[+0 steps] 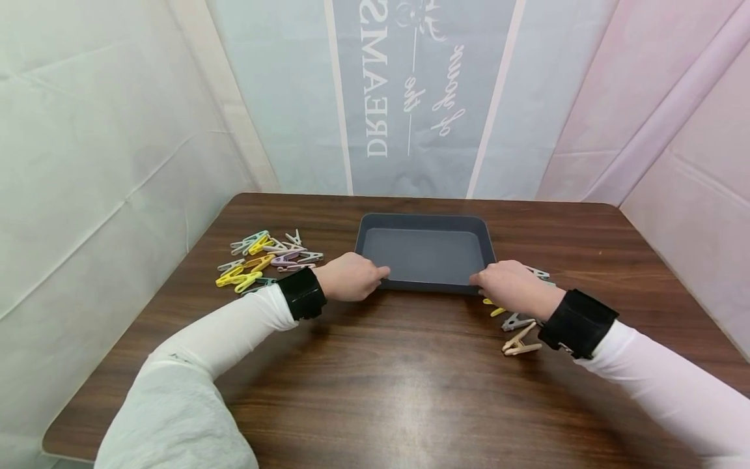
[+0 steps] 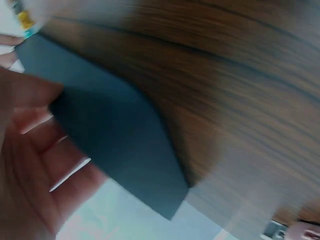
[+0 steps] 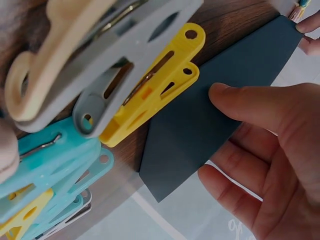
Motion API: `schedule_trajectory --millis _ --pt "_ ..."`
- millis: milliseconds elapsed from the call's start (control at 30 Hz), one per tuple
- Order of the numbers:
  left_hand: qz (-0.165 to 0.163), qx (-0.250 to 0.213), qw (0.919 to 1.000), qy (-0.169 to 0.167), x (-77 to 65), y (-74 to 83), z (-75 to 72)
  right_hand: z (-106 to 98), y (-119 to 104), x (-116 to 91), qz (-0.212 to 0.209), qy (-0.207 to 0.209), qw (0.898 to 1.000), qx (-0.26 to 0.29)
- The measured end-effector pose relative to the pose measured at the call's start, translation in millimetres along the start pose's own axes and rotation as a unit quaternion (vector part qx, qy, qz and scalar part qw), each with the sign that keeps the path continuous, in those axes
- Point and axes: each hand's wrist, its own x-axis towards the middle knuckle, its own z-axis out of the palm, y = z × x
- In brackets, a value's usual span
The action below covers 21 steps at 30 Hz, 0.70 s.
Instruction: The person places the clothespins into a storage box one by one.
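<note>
A dark grey rectangular tray [image 1: 424, 254] lies near the far edge of the table, with nothing inside it. At its near left corner my left hand [image 1: 353, 277] pinches the rim. The left wrist view shows the thumb [image 2: 37, 90] on the outer wall and the other fingers behind the rim. My right hand [image 1: 511, 284] pinches the near right corner the same way, its thumb [image 3: 245, 102] against the outer wall. Partly hidden under and beside the right hand are several clothespins, among them a yellow one [image 3: 155, 82] and a beige one [image 1: 521, 341].
A heap of several yellow, teal, purple, orange and pale clothespins [image 1: 266, 257] lies on the table left of the tray. The brown wooden table [image 1: 398, 378] has rounded corners. Light fabric curtains [image 1: 293, 98] hang behind it and along both sides.
</note>
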Motion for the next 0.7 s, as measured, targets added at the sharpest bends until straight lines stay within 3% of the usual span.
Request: schedule_trajectory --millis 100,200,300,400,567,700 --pt "-0.020 -0.046 0.9987 -0.008 1.8 -0.9 -7.4 0 -2 -4 -0.001 -0.001 1.000 0.000" --pt "-0.051 -0.070 0.9960 0.019 5.7 -7.6 -17.6 -1 -2 -6 0.002 0.000 1.000 0.001" --pt "-0.102 -0.065 0.9909 0.059 10.8 -20.6 -24.9 -2 -2 -7 0.002 0.004 1.000 0.002" --pt "-0.173 -0.040 0.9818 0.068 17.2 -35.1 -25.0 -2 -2 -8 0.006 0.003 1.000 0.006" --pt "-0.301 -0.015 0.9535 0.006 32.8 -52.0 -13.0 -1 -2 -8 0.009 -0.006 1.000 0.015" --pt "-0.376 -0.057 0.9245 -0.022 46.8 -55.8 -9.1 -1 -3 -8 0.013 -0.006 1.000 0.011"
